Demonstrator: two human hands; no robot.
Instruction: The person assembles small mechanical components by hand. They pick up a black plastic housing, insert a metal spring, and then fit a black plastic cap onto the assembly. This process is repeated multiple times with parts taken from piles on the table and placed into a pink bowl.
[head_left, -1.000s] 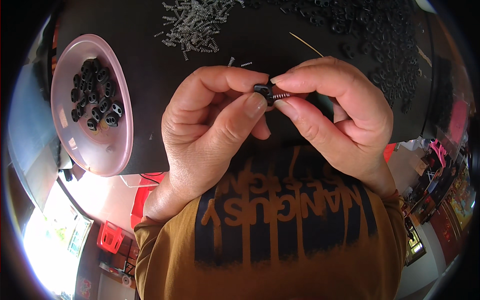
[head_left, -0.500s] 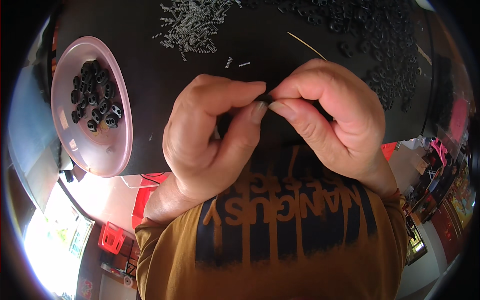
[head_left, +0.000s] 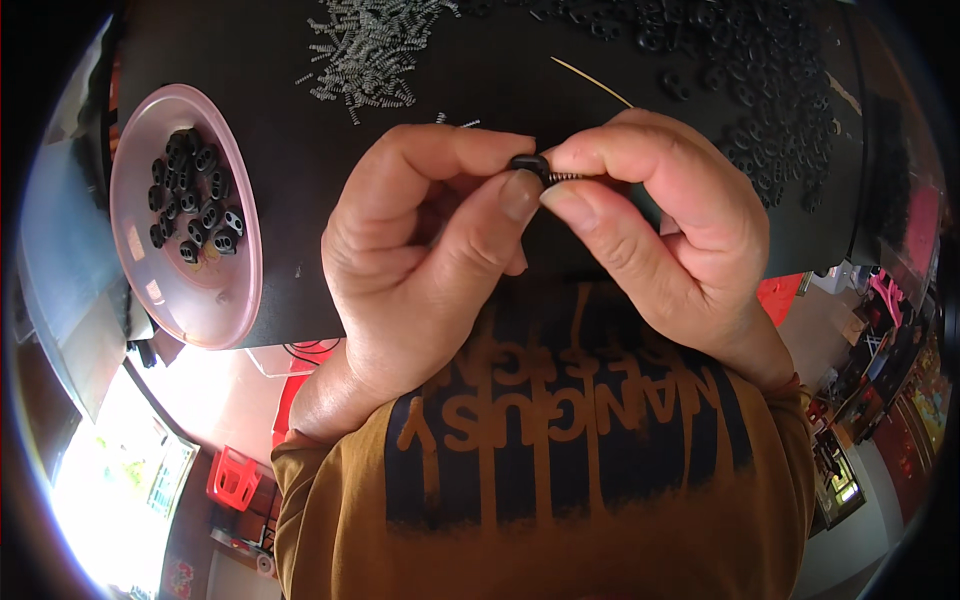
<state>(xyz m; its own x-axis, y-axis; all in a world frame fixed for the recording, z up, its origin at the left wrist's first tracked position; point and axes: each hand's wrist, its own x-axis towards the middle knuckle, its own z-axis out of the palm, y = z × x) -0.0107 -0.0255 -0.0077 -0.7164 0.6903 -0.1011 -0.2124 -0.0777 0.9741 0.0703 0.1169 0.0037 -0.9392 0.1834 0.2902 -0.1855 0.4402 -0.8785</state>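
Observation:
My left hand (head_left: pixel 415 255) pinches a small black plastic cord-lock piece (head_left: pixel 528 162) between thumb and forefinger. A thin metal coil spring (head_left: pixel 566 177) lies between the closed thumb and forefinger of my right hand (head_left: pixel 680 215). The spring's left end meets the black piece; whether it sits inside cannot be told. Both hands are raised over the near part of the black table (head_left: pixel 290 150), fingertips almost together. Beyond them are two loose springs (head_left: pixel 469 124), partly behind my left hand. At the far side is a heap of similar springs (head_left: pixel 368 55).
On the left stands a pink translucent bowl (head_left: pixel 253 250) holding several black two-hole cord locks (head_left: pixel 190 185). Many loose black plastic parts (head_left: pixel 745 75) spread over the far right. A thin wooden stick (head_left: pixel 590 80) lies beyond my right hand. A red stool (head_left: pixel 235 478) is at lower left.
My hands have moved slightly up in the picture and the fingertips have parted a little. The black piece now shows more fully, and the spring has come into sight.

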